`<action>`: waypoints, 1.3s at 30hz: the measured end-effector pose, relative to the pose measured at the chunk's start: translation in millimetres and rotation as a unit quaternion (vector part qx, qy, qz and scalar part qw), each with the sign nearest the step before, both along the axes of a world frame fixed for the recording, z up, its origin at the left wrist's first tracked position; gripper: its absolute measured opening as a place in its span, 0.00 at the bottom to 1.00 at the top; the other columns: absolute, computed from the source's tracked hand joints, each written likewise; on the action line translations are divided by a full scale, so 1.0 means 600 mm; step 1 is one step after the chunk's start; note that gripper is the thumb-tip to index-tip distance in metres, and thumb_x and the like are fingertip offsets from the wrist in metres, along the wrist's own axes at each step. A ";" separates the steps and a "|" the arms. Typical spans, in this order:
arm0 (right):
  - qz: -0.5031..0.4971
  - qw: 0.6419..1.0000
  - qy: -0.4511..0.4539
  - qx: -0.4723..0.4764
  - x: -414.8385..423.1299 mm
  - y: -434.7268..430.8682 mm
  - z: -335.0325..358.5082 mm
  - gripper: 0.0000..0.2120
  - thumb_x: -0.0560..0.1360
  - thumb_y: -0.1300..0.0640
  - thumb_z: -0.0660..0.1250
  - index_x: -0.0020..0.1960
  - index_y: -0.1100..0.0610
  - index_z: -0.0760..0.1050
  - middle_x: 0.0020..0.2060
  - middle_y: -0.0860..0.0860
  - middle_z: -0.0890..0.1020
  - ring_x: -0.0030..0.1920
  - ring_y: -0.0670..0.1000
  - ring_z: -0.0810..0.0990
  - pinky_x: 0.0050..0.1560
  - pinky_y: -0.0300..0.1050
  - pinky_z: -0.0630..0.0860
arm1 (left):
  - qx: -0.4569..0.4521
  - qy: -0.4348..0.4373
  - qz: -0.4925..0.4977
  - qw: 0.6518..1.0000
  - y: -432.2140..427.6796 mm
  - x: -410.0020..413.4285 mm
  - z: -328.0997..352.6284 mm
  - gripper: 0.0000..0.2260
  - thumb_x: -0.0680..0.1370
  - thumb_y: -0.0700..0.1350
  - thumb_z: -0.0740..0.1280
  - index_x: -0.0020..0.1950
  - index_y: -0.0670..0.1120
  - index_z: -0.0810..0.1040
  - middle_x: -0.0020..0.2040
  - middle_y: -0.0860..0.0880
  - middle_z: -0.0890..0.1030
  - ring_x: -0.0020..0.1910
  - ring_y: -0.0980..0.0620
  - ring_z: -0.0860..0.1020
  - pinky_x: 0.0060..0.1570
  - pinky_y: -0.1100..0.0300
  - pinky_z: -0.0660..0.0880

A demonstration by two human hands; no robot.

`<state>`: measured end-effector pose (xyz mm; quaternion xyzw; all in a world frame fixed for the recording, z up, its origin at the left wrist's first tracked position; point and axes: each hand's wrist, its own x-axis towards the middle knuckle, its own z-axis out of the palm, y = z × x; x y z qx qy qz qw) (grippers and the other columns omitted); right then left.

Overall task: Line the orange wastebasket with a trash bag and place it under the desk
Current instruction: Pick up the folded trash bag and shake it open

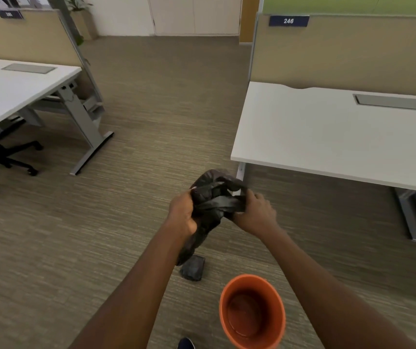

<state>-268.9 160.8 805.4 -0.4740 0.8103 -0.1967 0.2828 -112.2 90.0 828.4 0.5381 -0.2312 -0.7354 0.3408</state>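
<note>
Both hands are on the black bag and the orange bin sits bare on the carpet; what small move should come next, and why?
Probably pull the hands apart to open the bag's mouth. The left hand and right hand both grip the black trash bag, which is still bunched and twisted between them. The orange wastebasket stands unlined below, so the bag needs an open mouth before it can go over the rim.

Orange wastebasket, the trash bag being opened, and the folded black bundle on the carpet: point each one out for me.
orange wastebasket (223,304), head view, on its left outer rim.
trash bag (210,197), head view, on the bunched plastic between both hands.
folded black bundle (193,268), head view, on its top face.
</note>
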 end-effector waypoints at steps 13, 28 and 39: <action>0.049 0.914 -0.402 0.018 0.003 -0.001 -0.009 0.23 0.74 0.41 0.72 0.61 0.56 0.81 0.54 0.56 0.87 0.57 0.59 0.84 0.62 0.55 0.77 | -0.061 -0.044 -0.165 0.983 0.006 0.027 -0.018 0.25 0.77 0.61 0.68 0.58 0.41 0.85 0.55 0.40 0.87 0.56 0.40 0.85 0.63 0.44 0.78; -0.200 0.902 -0.362 -0.128 -0.045 0.056 -0.068 0.06 0.79 0.57 0.70 0.48 0.59 0.76 0.50 0.65 0.83 0.49 0.57 0.85 0.51 0.57 0.84 | -0.096 -0.262 -0.039 0.960 -0.027 0.090 -0.102 0.11 0.83 0.48 0.62 0.48 0.42 0.78 0.31 0.46 0.71 0.26 0.51 0.67 0.28 0.57 0.64; -0.100 0.912 -0.375 -0.131 -0.033 0.090 -0.071 0.15 0.79 0.66 0.64 0.63 0.53 0.77 0.56 0.53 0.85 0.58 0.53 0.85 0.61 0.57 0.81 | -0.433 -0.519 -0.091 0.731 -0.004 0.067 -0.114 0.38 0.74 0.50 0.70 0.81 0.44 0.58 0.77 0.39 0.66 0.76 0.38 0.64 0.72 0.39 0.64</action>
